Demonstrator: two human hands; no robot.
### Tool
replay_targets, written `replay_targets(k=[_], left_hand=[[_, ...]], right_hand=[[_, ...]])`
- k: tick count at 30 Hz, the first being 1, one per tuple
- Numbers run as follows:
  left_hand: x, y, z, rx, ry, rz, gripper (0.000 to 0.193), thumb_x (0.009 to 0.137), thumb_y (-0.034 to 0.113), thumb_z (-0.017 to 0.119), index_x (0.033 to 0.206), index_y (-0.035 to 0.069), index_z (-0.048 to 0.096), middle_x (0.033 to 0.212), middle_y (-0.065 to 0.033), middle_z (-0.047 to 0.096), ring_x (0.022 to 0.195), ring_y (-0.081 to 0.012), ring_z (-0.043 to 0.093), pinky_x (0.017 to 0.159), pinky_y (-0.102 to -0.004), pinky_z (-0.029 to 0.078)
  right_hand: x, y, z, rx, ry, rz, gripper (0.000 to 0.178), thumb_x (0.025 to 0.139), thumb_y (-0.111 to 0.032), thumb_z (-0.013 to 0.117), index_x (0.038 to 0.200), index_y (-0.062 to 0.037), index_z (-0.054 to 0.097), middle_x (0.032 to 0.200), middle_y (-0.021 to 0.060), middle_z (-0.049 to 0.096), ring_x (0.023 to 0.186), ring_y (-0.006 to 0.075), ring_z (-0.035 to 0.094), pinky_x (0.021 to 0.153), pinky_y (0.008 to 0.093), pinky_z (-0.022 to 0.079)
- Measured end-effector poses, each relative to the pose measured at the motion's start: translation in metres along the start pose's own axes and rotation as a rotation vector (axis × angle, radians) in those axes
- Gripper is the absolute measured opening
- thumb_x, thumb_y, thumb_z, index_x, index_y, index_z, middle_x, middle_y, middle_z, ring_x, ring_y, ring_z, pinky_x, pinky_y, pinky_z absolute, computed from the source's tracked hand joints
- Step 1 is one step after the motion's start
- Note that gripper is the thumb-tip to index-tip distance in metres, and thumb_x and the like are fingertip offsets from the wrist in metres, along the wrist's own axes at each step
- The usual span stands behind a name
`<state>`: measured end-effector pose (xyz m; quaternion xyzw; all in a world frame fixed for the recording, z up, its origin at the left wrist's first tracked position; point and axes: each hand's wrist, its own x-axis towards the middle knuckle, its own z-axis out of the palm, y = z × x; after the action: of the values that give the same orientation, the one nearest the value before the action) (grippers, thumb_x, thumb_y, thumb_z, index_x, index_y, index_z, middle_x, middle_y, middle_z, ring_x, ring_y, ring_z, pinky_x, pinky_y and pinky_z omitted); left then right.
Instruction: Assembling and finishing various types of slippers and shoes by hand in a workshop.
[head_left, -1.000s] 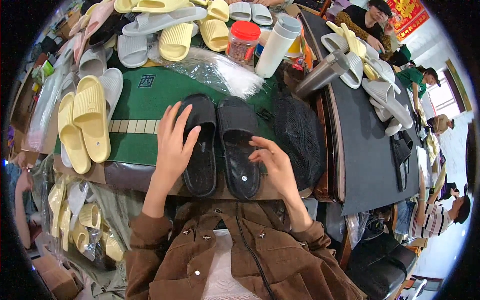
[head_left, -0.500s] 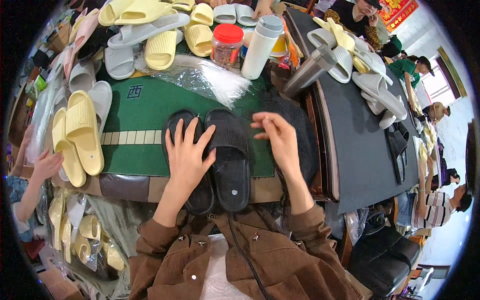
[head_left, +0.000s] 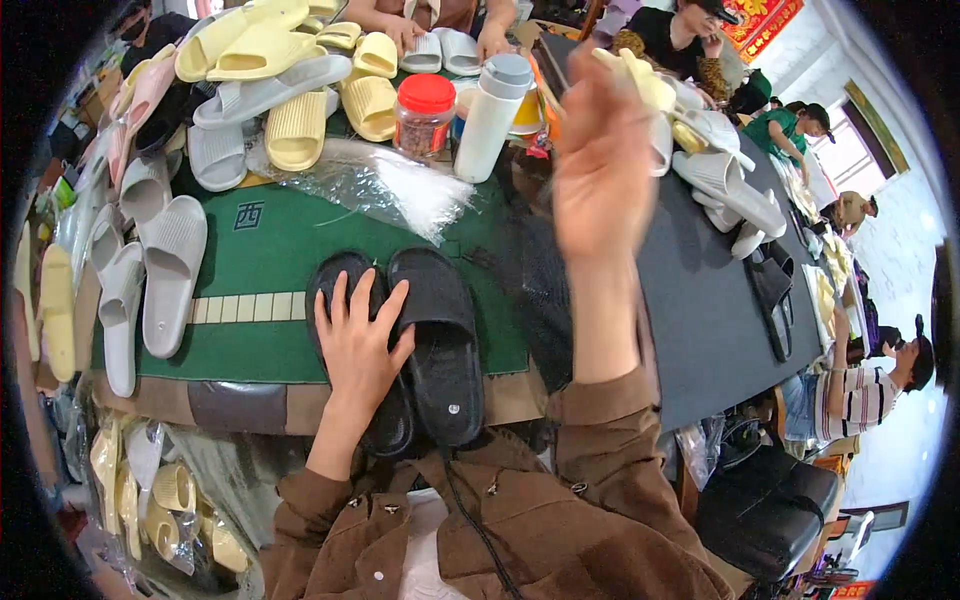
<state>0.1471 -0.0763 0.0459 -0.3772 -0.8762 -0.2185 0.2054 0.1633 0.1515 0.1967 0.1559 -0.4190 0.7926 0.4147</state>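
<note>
A pair of black slide slippers lies at the table's near edge, toes pointing away from me. My left hand (head_left: 355, 340) rests open, fingers spread, across the strap of the left slipper (head_left: 388, 428). Its thumb reaches the strap of the right slipper (head_left: 440, 370), which has a small round pale sticker at its heel. My right hand (head_left: 606, 165) is raised above the right side of the table, in front of the grey and yellow slippers there. Motion blurs its fingers, so I cannot tell whether it holds anything.
A plastic bundle of thin white strips (head_left: 415, 190) lies beyond the slippers, near a red-lidded jar (head_left: 424, 115) and a white bottle (head_left: 492, 120). Grey slippers (head_left: 174, 275) and yellow slippers (head_left: 296, 130) crowd the left and far sides. Another person's hands (head_left: 405, 35) work at the far edge.
My right hand has risen from beside the black slippers, up and away. At left, the yellow pair has left the grey slippers and lies farther left. My left hand stays on the black slipper.
</note>
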Motion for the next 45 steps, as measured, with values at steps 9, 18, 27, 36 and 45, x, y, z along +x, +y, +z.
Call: replay_targets(k=[9, 18, 27, 36, 45], left_hand=[[-0.002, -0.001, 0.002, 0.03, 0.008, 0.002, 0.053, 0.072, 0.025, 0.07, 0.123, 0.021, 0.058, 0.128, -0.0125, 0.048, 0.122, -0.0391, 0.04, 0.104, -0.0581, 0.027], [-0.006, 0.008, 0.008, 0.056, 0.029, -0.014, 0.052, 0.073, 0.023, 0.068, 0.124, 0.019, 0.057, 0.13, -0.0129, 0.047, 0.125, -0.0394, 0.038, 0.105, -0.0593, 0.025], [-0.001, 0.005, 0.008, 0.012, 0.087, 0.029, 0.047, 0.078, 0.028, 0.067, 0.122, 0.015, 0.057, 0.124, -0.014, 0.05, 0.12, -0.0385, 0.042, 0.103, -0.0547, 0.029], [-0.005, 0.005, 0.004, -0.001, 0.059, 0.013, 0.043, 0.08, 0.032, 0.065, 0.12, 0.016, 0.059, 0.126, -0.0124, 0.051, 0.121, -0.0373, 0.042, 0.103, -0.0522, 0.03], [0.001, 0.011, -0.009, -0.221, 0.166, -0.039, 0.042, 0.082, 0.016, 0.062, 0.122, 0.005, 0.057, 0.127, -0.0123, 0.051, 0.115, -0.0326, 0.048, 0.095, -0.0436, 0.037]], right_hand=[[-0.11, 0.139, -0.096, -1.169, 0.031, 0.309, 0.016, 0.088, -0.012, 0.057, 0.097, -0.0069, 0.07, 0.116, 0.0197, 0.055, 0.107, 0.0327, 0.055, 0.091, 0.0371, 0.043], [-0.099, 0.158, -0.097, -1.271, -0.096, 0.279, 0.015, 0.085, -0.007, 0.057, 0.092, -0.004, 0.069, 0.092, 0.0166, 0.059, 0.091, 0.0307, 0.06, 0.078, 0.0373, 0.047], [-0.095, 0.158, -0.103, -1.075, -0.042, 0.251, 0.015, 0.09, -0.005, 0.054, 0.096, -0.001, 0.067, 0.086, 0.0092, 0.062, 0.068, 0.0137, 0.061, 0.063, 0.0256, 0.049], [-0.1, 0.146, -0.095, -1.227, 0.048, 0.124, 0.014, 0.09, -0.008, 0.056, 0.096, -0.0045, 0.068, 0.093, 0.0121, 0.052, 0.088, 0.0231, 0.053, 0.077, 0.0326, 0.043], [-0.126, 0.08, -0.05, -0.85, 0.097, 0.432, 0.018, 0.093, -0.006, 0.051, 0.101, -0.0022, 0.066, 0.098, 0.0039, 0.054, 0.084, 0.009, 0.05, 0.071, 0.0194, 0.04]])
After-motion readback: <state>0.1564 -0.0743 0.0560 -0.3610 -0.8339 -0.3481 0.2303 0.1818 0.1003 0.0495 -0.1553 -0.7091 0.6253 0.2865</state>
